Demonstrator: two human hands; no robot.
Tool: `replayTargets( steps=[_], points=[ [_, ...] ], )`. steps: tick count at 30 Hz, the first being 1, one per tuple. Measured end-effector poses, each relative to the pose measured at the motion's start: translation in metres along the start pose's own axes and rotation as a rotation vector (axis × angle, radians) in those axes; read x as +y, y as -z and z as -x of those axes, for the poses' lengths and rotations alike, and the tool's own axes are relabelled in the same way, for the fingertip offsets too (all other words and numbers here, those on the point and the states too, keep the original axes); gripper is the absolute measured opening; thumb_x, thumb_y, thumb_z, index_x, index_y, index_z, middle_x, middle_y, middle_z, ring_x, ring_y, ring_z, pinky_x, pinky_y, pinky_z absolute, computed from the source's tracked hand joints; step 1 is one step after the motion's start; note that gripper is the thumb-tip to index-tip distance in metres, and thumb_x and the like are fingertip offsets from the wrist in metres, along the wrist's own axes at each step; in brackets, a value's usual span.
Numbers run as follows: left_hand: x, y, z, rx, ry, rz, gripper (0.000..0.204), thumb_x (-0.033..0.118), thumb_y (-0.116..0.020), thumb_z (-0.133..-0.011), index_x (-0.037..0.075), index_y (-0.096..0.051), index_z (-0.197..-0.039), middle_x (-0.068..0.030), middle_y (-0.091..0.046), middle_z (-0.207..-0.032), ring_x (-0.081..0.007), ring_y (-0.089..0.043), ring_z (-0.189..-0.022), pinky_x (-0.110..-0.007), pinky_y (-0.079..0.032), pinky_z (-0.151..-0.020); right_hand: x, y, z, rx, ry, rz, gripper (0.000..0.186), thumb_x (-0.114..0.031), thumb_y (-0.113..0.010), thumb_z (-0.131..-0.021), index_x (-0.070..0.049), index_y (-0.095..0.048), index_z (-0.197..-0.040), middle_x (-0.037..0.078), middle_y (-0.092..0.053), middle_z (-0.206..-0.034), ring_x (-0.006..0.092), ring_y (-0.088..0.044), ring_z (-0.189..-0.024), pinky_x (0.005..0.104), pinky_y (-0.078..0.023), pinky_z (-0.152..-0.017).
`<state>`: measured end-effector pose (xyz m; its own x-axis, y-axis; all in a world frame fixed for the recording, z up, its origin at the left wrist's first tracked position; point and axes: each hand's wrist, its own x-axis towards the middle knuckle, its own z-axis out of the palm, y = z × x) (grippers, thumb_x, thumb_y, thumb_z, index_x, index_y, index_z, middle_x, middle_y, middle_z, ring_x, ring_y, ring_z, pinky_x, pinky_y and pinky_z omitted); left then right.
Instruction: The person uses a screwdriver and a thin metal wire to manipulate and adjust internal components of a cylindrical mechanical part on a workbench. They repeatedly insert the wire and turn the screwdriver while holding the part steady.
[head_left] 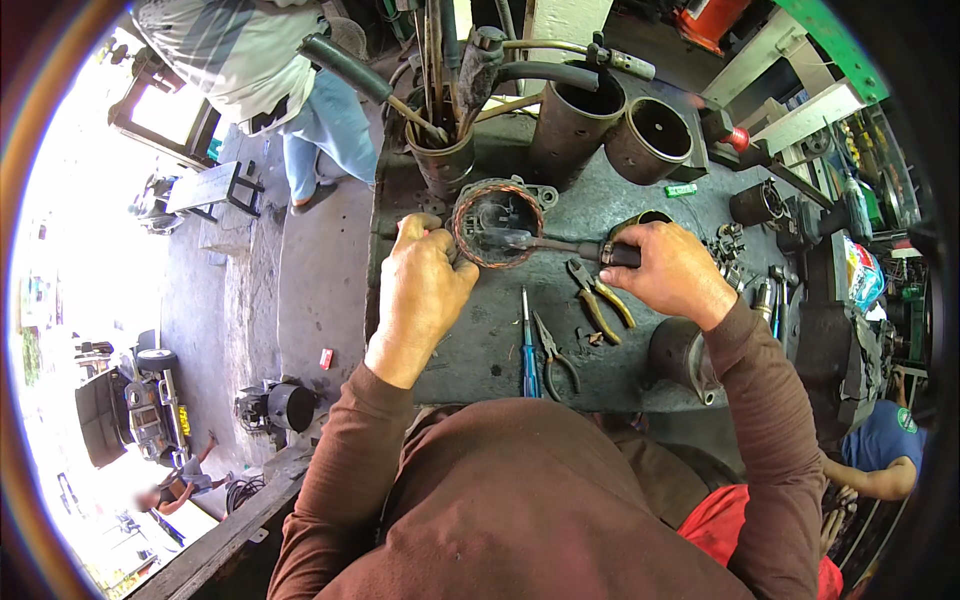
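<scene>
My left hand (425, 285) is closed, its curled fingertips against the left edge of a ring of copper-coloured wire (540, 222). The ring sits upright or tilted before a grey metal housing (549, 194); which, I cannot tell. In my right hand (668, 268) is the dark handle of a tool with a long shaft and flat tip (562, 245). Its tip reaches leftward inside the ring. Nearer me on the dark workbench (470, 345) lie combination pliers (600, 300), a blue-handled screwdriver (529, 355) and long-nose pliers (556, 362).
A metal can (440, 165) full of rods and tools stands at the back, beside cylindrical metal housings (575, 125). Another cylindrical housing (682, 352) lies by my right forearm. A person (330, 120) stands beyond the bench at left; another person's arm (880, 480) shows at right.
</scene>
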<state>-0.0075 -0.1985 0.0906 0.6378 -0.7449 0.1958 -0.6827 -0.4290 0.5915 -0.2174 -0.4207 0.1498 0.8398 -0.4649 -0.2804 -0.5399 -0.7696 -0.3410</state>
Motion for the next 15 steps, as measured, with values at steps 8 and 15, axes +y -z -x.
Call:
replayTargets(
  steps=[8, 15],
  points=[
    [-0.005, -0.010, -0.014, -0.127, 0.079, 0.020, 0.025, 0.013, -0.082, -0.076, -0.006, -0.069, -0.087, -0.0254, -0.073, -0.100, -0.0450, -0.072, -0.094, -0.048, -0.058, -0.081, -0.003, 0.003, -0.002, 0.047, 0.001, 0.033, 0.035, -0.038, -0.082, -0.082, -0.006, -0.080, -0.097, 0.019, -0.076, -0.085, 0.0417, -0.074, -0.087, 0.0523, -0.057, -0.078],
    [-0.002, -0.012, -0.020, -0.168, 0.140, 0.049, 0.025, 0.012, -0.083, -0.077, -0.006, -0.068, -0.086, -0.0251, -0.072, -0.089, -0.0433, -0.073, -0.088, -0.048, -0.056, -0.077, -0.001, 0.003, -0.003, 0.050, 0.013, 0.054, 0.034, -0.038, -0.082, -0.083, -0.007, -0.079, -0.096, 0.019, -0.076, -0.086, 0.0414, -0.074, -0.088, 0.0528, -0.057, -0.079]
  ],
)
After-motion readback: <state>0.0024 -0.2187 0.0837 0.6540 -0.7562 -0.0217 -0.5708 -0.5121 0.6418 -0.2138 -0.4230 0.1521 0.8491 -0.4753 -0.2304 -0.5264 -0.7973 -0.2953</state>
